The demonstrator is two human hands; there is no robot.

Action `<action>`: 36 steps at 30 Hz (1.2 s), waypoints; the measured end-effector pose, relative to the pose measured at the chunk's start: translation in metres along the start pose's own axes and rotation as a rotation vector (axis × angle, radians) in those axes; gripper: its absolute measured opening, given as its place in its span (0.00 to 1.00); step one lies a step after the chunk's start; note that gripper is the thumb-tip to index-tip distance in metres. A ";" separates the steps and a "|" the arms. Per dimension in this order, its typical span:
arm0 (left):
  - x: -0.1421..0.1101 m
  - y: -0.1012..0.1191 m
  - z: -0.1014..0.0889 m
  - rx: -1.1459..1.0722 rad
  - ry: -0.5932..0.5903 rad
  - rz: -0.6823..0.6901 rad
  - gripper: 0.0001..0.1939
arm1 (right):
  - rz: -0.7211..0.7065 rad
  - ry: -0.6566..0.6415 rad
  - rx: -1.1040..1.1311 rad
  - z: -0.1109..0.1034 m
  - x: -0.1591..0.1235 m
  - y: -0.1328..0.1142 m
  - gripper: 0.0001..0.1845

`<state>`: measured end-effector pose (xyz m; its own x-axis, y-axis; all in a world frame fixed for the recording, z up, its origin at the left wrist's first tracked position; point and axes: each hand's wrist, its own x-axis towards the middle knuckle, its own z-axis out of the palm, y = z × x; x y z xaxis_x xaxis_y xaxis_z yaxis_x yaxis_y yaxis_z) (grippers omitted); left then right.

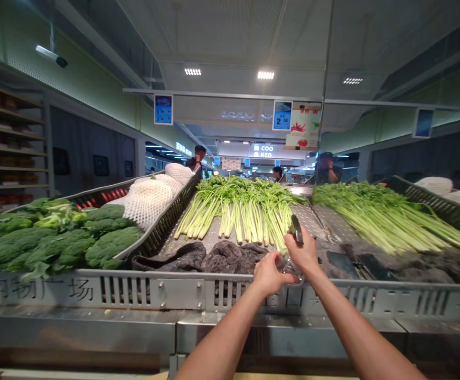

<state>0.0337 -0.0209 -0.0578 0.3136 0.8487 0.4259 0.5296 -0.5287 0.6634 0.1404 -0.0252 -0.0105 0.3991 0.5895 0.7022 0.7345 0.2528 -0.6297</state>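
My right hand point(303, 252) is closed round a thing with a curved black upper part point(296, 230); its exact kind is partly hidden by my fingers. Below and between my hands shows clear, shiny plastic point(291, 268), seemingly part of the same thing. My left hand point(271, 274) curls round this clear part from the left, thumb and fingers bent. Both hands are over the front rail of the display, just in front of a row of celery point(245, 211) lying with stalk ends toward me. A crumpled dark grey cloth point(230, 257) lies left of my hands.
Broccoli point(111, 245) is heaped at the left, beside a black crate point(162, 224) of produce in white foam nets point(150, 200). The slotted grey rail point(180, 290) runs along the front. A mirror panel at right reflects the celery. A person point(198, 158) stands behind.
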 end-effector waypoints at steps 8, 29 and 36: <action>0.009 0.002 0.002 -0.029 -0.094 -0.026 0.29 | 0.055 -0.018 -0.093 -0.002 0.006 0.003 0.13; 0.029 0.025 -0.006 -0.202 -0.104 -0.002 0.35 | 0.064 -0.033 -0.169 -0.013 0.036 -0.007 0.13; 0.027 0.014 -0.009 -0.248 -0.088 -0.014 0.35 | 0.042 -0.057 -0.078 -0.003 0.026 -0.009 0.14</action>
<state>0.0430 -0.0057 -0.0314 0.3811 0.8483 0.3676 0.3281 -0.4959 0.8040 0.1460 -0.0141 0.0146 0.4001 0.6419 0.6542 0.7593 0.1676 -0.6288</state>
